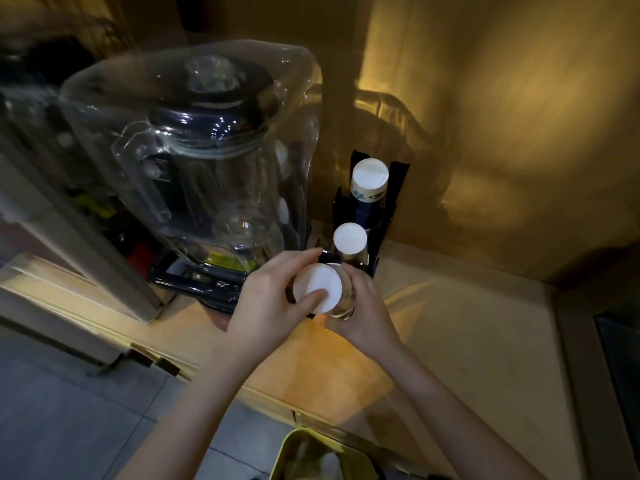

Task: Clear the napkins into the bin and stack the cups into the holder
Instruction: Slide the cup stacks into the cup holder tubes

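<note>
A black cup holder [398,188] stands on the counter against the wall. It carries two upturned cup stacks: a tall one [370,178] at the back and a shorter one [350,239] in front. Both of my hands grip a third upturned cup stack [323,287], white bottom facing up, at the holder's front slot. My left hand [273,299] wraps its left side with the thumb on the white bottom. My right hand [363,311] holds its right side and lower part. A yellow-green bin [294,452] with white napkins inside sits at the bottom edge.
A large blender under a clear cover [207,150] stands just left of the holder. The light wooden counter [467,341] stretches to the right. A dark object [620,341] sits at the far right edge. Grey floor tiles [69,410] lie at the lower left.
</note>
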